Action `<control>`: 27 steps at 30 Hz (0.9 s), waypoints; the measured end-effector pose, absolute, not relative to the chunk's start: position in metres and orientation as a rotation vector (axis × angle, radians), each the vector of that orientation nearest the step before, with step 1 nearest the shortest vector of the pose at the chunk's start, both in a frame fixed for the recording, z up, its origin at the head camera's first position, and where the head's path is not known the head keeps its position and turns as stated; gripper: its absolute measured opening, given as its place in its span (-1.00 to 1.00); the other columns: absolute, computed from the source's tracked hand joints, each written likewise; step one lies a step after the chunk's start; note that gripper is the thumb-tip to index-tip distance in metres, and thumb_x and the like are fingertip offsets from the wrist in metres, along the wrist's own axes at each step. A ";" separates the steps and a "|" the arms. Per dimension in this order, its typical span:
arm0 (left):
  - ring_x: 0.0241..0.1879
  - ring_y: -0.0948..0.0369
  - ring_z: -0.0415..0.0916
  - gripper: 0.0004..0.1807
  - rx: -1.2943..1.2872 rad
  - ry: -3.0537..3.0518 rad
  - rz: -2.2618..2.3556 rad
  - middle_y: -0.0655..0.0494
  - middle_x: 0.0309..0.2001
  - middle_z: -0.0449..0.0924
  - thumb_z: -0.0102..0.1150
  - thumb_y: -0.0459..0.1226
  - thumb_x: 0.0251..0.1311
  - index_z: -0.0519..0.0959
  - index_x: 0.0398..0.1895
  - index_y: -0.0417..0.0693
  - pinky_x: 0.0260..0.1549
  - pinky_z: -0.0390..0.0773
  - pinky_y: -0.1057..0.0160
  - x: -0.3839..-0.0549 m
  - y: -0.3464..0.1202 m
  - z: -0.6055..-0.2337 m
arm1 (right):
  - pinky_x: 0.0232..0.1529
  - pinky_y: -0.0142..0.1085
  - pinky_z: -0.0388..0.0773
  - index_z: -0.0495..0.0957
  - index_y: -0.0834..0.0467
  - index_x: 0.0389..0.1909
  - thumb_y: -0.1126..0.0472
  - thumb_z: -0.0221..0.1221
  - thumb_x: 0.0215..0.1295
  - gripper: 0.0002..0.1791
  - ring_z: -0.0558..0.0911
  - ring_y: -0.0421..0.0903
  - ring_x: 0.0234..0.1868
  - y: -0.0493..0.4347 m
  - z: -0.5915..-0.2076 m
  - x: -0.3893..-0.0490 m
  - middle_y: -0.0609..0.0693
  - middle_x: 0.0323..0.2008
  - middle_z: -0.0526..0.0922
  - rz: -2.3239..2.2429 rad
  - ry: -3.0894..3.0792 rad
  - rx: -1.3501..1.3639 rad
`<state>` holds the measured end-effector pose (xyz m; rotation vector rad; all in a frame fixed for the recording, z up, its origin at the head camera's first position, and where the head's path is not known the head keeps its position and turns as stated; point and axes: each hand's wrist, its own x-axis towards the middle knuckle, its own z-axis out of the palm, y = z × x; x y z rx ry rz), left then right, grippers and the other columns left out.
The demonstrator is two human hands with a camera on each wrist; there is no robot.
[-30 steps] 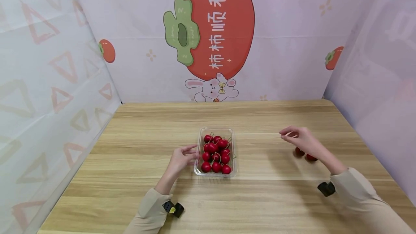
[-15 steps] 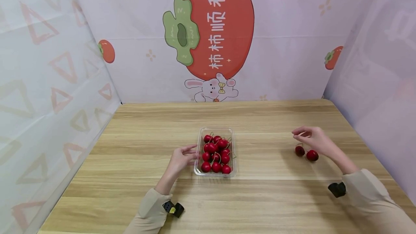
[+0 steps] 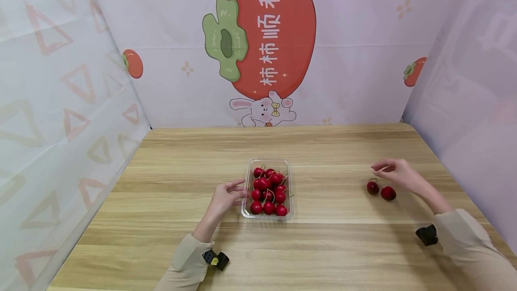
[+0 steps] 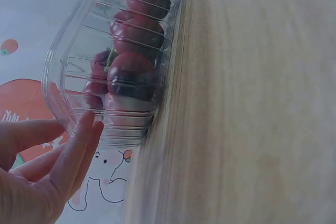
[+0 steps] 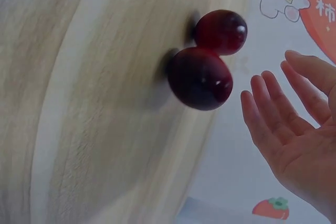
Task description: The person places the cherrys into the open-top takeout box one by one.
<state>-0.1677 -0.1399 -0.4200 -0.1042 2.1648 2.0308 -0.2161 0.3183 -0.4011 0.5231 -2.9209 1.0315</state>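
A clear plastic box holding several red cherries stands on the table. My left hand is at the box's left side; its fairly straight fingers touch the wall near the rim. Over on the right, two dark red cherries lie on the wood: a left one and a right one. Just behind and above them hovers my right hand, fingers loosely bent. The right wrist view shows its palm and fingers holding nothing, apart from the two cherries.
The wooden table has bare wood between the box and the two loose cherries. A printed cloth hangs behind the far edge, and light cloth walls stand left and right.
My right hand has moved right and slightly toward me, and the two loose cherries are now more fully in sight. The left hand and the box have stayed put.
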 end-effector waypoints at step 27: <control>-0.26 -0.12 0.55 -0.59 -0.107 2.179 2.006 -0.39 -0.20 0.50 0.06 -0.56 0.04 0.37 0.03 -0.46 -0.31 0.63 0.07 -0.164 -0.138 -0.411 | -0.43 -0.44 0.58 0.48 0.46 -0.17 0.32 0.14 0.13 -0.70 0.59 0.00 -0.31 0.338 -0.415 -0.226 0.35 -0.22 0.55 1.174 -3.060 0.623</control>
